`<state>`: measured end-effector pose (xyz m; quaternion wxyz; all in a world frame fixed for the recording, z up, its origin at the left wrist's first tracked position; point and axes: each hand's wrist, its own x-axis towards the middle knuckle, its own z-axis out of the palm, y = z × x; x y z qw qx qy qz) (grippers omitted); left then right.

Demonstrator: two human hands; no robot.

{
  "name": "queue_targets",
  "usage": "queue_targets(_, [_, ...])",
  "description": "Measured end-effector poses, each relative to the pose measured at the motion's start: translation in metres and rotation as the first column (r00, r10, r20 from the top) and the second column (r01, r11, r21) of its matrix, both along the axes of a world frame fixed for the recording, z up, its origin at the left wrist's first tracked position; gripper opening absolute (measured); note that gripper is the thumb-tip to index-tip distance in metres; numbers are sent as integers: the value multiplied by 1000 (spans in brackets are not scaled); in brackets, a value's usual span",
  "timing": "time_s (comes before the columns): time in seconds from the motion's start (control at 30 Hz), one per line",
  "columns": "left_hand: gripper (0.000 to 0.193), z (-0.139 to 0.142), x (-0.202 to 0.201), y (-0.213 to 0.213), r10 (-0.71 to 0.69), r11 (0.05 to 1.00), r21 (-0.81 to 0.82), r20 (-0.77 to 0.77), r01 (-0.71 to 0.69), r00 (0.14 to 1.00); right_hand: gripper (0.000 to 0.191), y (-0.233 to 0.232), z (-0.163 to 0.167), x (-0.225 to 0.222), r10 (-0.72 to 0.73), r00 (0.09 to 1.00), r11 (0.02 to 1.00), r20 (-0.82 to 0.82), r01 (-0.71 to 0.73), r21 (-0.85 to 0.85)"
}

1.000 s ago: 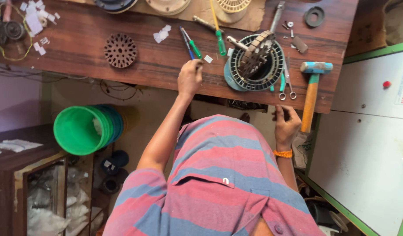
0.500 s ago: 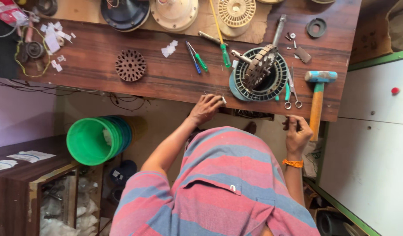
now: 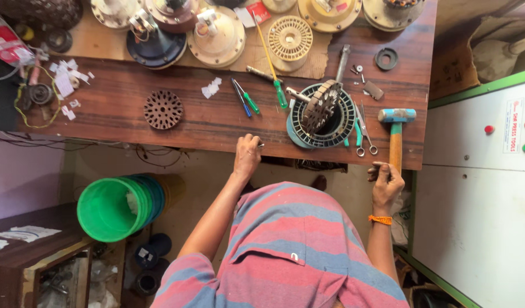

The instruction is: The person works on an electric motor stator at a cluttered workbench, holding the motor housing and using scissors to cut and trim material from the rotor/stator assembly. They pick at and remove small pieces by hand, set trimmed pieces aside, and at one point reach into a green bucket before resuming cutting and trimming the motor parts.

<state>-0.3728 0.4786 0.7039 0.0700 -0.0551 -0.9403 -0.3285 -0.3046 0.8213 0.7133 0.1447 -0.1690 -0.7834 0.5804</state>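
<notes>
The left hand [image 3: 247, 157] rests at the near edge of the wooden counter [image 3: 217, 122], its fingers curled together around a small metal piece [image 3: 261, 145] that pokes out at the hand's 2 o'clock; what the piece is cannot be told. The right hand [image 3: 386, 183] sits at the counter's near edge too, well apart from the left, at about 3 o'clock from it. Its fingers are bent loosely inward just beside the bottom end of the hammer [image 3: 395, 134]; whether they touch the handle cannot be told. An orange band [image 3: 380, 219] circles that wrist.

The hammer lies on the counter with its wooden handle pointing toward the person and its blue head at 12 o'clock. At 9 o'clock from the hammer lie scissors [image 3: 363, 131] with green-grey handles, and just beside them a round, dark, finned ring [image 3: 322, 117] with a toothed brown metal core [image 3: 319, 105] propped inside it, tilted. At 10 o'clock from the left hand lie two screwdrivers [image 3: 245, 98], one blue-handled, one green, and a third green-handled screwdriver [image 3: 277, 91] near the ring. A round brown slotted disc [image 3: 163, 109] lies well apart at the left hand's 10 o'clock, with scraps of white paper [image 3: 210, 88] between it and the screwdrivers.

Along the counter's far edge stand several round cream and dark motor housings [image 3: 217, 37]. Below the counter, at the left hand's 8 o'clock, a stack of green and blue buckets [image 3: 111, 208] lies on its side.
</notes>
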Motion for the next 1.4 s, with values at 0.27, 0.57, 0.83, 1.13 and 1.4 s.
queue_targets(0.27, [13,3,-24,-5,-88,992,-103,-212,67,973,33,18,-15,-20,-36,998,969,53,22,244])
queue_targets(0.57, [6,-4,-35,28,324,779,528,123,-338,938,33,12,-20,-48,-148,984,752,95,50,658])
queue_targets(0.83, [13,-3,-52,39,144,76,947,301,-313,943,34,3,-37,-21,-104,995,700,7,68,710])
queue_targets(1.13, [7,39,-54,45,-318,-304,933,92,-194,944,63,12,-36,-21,-233,794,782,562,-191,594])
queue_targets(1.4, [30,52,-59,60,-246,-179,958,177,-224,953,52,37,-12,-2,349,913,602,211,-46,-797])
